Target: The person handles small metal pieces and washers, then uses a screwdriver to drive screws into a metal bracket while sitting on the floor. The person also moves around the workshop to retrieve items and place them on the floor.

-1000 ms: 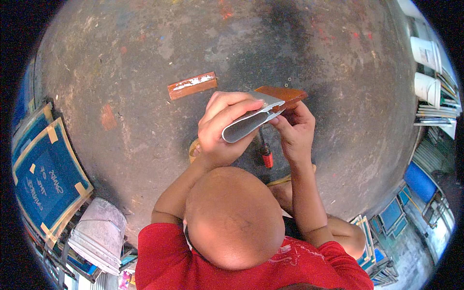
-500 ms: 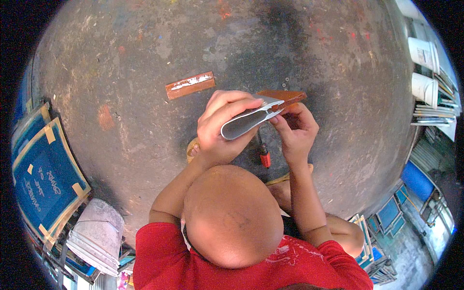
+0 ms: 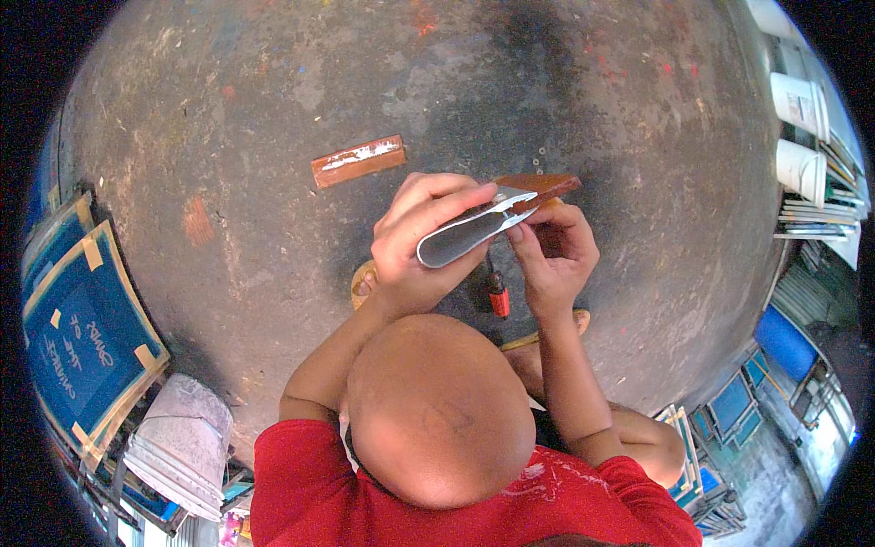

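A screen-printing squeegee with a hollow silver metal handle (image 3: 456, 241) and a brown rubber blade (image 3: 540, 186) is held up over the floor, its open end facing up. My left hand (image 3: 415, 228) wraps round the handle, with fingers over the far side. At the blade end, my right hand (image 3: 561, 255) is closed, thumb and fingers against the near side of the blade and the handle's lip. Its fingertips are partly hidden. Below the squeegee lies a screwdriver (image 3: 499, 301) with a red and black grip. A short brown strip (image 3: 359, 162) with white residue rests farther left.
The dark floor (image 3: 273, 109) carries paint spots and a few small washers (image 3: 540, 162). Blue framed screens (image 3: 91, 337) and a stained white bucket (image 3: 182, 438) stand at left. White buckets (image 3: 800, 102) and more frames (image 3: 734, 406) line the right side.
The squeegee's blade end has shifted slightly right, and its handle has tilted a little. My right hand has moved slightly down and left along it. My left hand keeps its hold.
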The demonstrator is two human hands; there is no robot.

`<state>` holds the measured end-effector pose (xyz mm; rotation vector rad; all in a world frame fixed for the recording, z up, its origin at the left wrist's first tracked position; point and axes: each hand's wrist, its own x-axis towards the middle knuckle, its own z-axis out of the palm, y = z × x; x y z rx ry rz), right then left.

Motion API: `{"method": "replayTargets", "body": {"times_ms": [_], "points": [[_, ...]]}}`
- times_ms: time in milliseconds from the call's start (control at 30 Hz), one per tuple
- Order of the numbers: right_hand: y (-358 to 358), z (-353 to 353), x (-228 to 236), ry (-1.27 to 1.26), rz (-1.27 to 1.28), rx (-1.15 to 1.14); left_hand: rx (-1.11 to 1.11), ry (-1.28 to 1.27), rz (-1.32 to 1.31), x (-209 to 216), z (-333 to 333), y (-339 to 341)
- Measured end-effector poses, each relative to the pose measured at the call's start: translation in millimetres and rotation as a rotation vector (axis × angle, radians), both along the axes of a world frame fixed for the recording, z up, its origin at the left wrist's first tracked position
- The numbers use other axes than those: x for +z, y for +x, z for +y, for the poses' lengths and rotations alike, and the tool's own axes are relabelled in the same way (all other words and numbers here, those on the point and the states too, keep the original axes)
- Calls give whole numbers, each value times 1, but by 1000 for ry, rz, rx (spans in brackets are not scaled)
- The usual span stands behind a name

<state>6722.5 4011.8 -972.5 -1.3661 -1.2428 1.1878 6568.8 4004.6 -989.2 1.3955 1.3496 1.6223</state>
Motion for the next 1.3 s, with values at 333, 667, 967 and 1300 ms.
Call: {"method": "replayTargets", "body": {"times_ms": [333,667,967,1300], "points": [[-3,-4,3,223,-58,3,-37,137,88,-5,3,-6],[-1,-6,2,137,-41,2,-43,134,85,-2,5,-7],[-5,-4,6,15,32,-16,-54,61,-13,-5,5,-4],[-4,-6,9,-100,10,-123,-160,-144,-140,0,7,0]]}}
